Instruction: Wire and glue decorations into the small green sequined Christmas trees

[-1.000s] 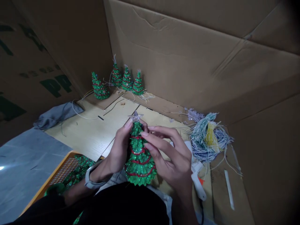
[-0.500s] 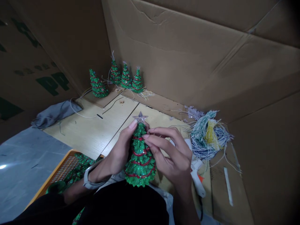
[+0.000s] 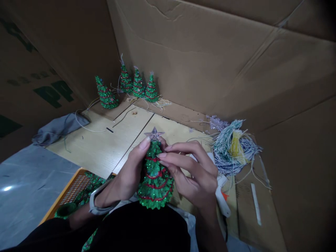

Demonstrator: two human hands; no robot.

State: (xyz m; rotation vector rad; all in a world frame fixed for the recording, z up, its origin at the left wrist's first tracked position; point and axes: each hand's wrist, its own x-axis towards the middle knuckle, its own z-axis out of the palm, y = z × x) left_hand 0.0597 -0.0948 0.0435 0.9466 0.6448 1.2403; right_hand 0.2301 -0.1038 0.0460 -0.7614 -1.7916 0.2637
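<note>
Both my hands hold a glittery green miniature Christmas tree (image 3: 154, 183) wound with red tinsel, just above my lap. A clear star topper (image 3: 154, 134) sits at its tip. My left hand (image 3: 126, 175) grips the tree's upper part from the left, its fingertips near the star. My right hand (image 3: 193, 171) presses its fingertips against the tree's upper right side. The far side of the tree is hidden behind my fingers. A grey watch band wraps my left wrist.
Several finished trees (image 3: 126, 80) stand against the cardboard wall (image 3: 189, 59) on a pale wood board (image 3: 105, 143). To the right lie a wire bundle (image 3: 232, 148) and a white glue gun (image 3: 222, 196). An orange crate (image 3: 73, 192) holds green trees at lower left.
The tree now leans slightly left, and my right fingertips sit closer to its top. The whole scene has shifted slightly left and up in view.
</note>
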